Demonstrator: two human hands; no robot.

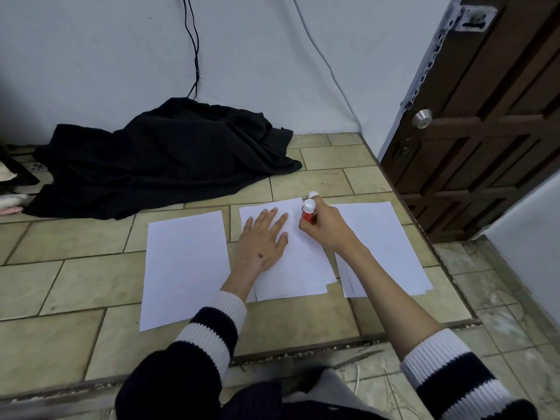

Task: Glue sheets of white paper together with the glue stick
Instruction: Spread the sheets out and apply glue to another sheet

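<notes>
Three lots of white paper lie on the tiled floor: a single sheet (185, 268) at left, a middle stack (303, 268), and a right stack (385, 237). My left hand (263, 237) rests flat, fingers spread, on the middle stack. My right hand (325, 227) grips a red glue stick (308, 212) with a white end, held over the middle stack's top right corner. A second white piece (313, 194), likely the cap, shows just behind the stick at my fingers.
A black cloth (163, 159) is heaped against the wall behind the papers, with cables hanging above it. A brown door (485, 131) stands at right. A step edge (303, 353) runs across the floor near my knees.
</notes>
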